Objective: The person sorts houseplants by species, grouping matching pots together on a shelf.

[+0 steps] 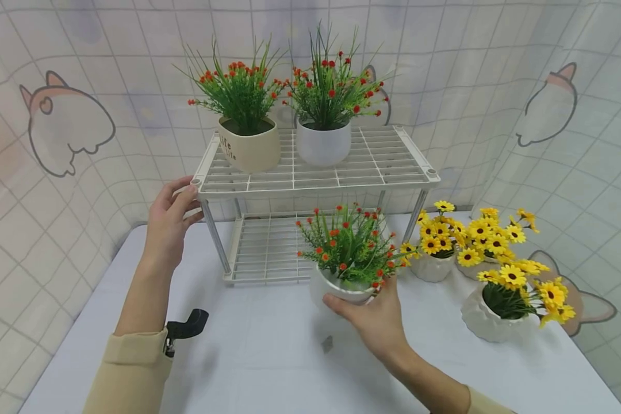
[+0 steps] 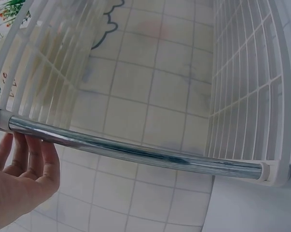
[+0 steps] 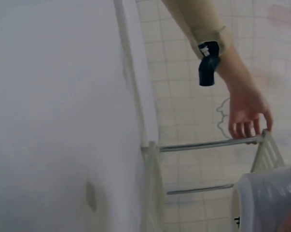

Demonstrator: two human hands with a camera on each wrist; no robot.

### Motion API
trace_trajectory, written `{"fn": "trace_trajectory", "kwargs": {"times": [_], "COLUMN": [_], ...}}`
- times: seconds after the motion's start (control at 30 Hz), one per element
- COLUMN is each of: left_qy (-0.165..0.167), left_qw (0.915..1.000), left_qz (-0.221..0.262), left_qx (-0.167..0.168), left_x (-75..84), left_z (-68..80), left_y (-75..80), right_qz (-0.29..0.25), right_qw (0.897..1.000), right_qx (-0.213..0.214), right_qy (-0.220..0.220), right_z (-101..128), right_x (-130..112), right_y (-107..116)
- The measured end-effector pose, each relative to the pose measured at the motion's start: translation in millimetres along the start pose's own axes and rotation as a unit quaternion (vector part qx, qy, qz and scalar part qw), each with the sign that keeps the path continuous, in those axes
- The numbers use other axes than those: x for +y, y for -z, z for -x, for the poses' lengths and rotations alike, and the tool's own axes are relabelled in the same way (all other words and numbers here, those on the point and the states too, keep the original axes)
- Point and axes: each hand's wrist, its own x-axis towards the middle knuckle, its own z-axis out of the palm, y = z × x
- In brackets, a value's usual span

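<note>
My right hand [image 1: 378, 322] grips a white pot of red-flowered greenery [image 1: 336, 287] from its near side, just in front of the lower shelf of a white two-tier wire rack [image 1: 393, 167]. The pot's rim [image 3: 266, 203] shows in the right wrist view. My left hand [image 1: 168, 221] rests with fairly straight fingers against the rack's top left corner. In the left wrist view its fingers [image 2: 27, 157] touch the rack's chrome leg [image 2: 135, 152]. On the top shelf stand a beige pot [image 1: 250, 150] and a white pot [image 1: 323, 144], both with red-flowered plants.
Three white pots of yellow flowers stand right of the rack, the nearest [image 1: 497, 319] at the table's right edge, another [image 1: 434, 267] by the rack's leg. The white table [image 1: 269, 368] is backed by a tiled curtain. The rack's lower shelf [image 1: 264, 247] is bare.
</note>
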Motion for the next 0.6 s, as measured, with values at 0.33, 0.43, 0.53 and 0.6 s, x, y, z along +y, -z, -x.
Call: {"fn": "trace_trajectory", "kwargs": {"times": [0.33,0.43,0.53,0.6], "left_qy": [0.011,0.011,0.01,0.012], "left_qw": [0.9999,0.9999,0.9999,0.9999], "left_qz": [0.002,0.002,0.005,0.007], "left_qx": [-0.005,-0.006,-0.007,-0.008], "left_x": [0.3,0.0,-0.1,-0.1], "left_z": [-0.3,-1.1,-1.6,-1.2], "left_y": [0.3,0.7,1.2,2.2], "right_qz": [0.062,0.07,0.057,0.042], "right_qw": [0.998,0.997,0.998,0.998], "right_qx": [-0.005,-0.003,-0.006,-0.011], "right_qy": [0.024,0.034,0.04,0.043], "right_z": [-14.2,-18.4,-23.1,-26.3], "right_x": [-46.1,-59.0,-72.4,-79.9], "right_y": [43.6,52.1,58.7,62.8]}}
